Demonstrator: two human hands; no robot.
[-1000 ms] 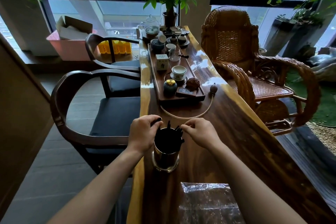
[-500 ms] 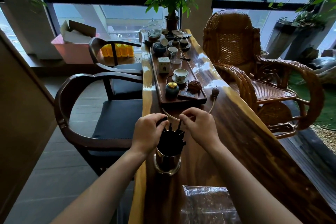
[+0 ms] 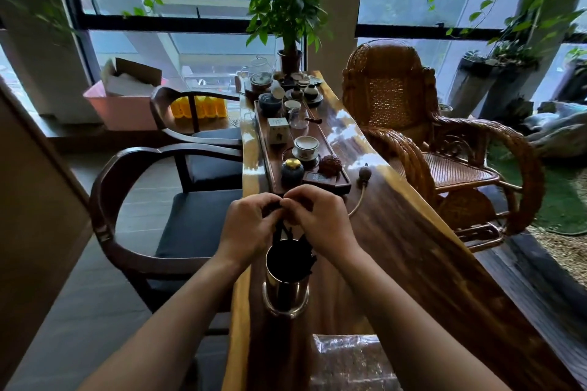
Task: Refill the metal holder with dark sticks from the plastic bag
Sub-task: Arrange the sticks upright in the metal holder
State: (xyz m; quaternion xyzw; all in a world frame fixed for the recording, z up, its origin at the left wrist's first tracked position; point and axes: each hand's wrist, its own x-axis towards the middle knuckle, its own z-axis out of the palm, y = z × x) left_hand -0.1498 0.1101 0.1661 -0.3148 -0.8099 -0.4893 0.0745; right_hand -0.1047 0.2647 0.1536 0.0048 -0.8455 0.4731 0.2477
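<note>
A shiny metal holder (image 3: pixel 286 292) stands upright on the long wooden table (image 3: pixel 413 263), near its left edge. Dark sticks (image 3: pixel 300 252) poke out of its mouth. Just above and beyond the holder, my left hand (image 3: pixel 247 225) and my right hand (image 3: pixel 320 219) meet with curled fingers, pinching the upper ends of the dark sticks between them. The sticks' tips are hidden by my fingers. A clear plastic bag (image 3: pixel 349 362) lies flat on the table at the bottom edge of the view, below my right forearm.
A wooden tea tray (image 3: pixel 343 182) with cups, a small jar and a teapot runs along the table beyond my hands. A beige tube with a bulb (image 3: pixel 364 173) curves beside it. Dark armchairs (image 3: pixel 127 200) stand left of the table, a wicker rocking chair (image 3: pixel 413 124) right.
Both hands rose from the sides of the holder's rim and came together above it, closing on the tops of the sticks. The view shifted slightly upward.
</note>
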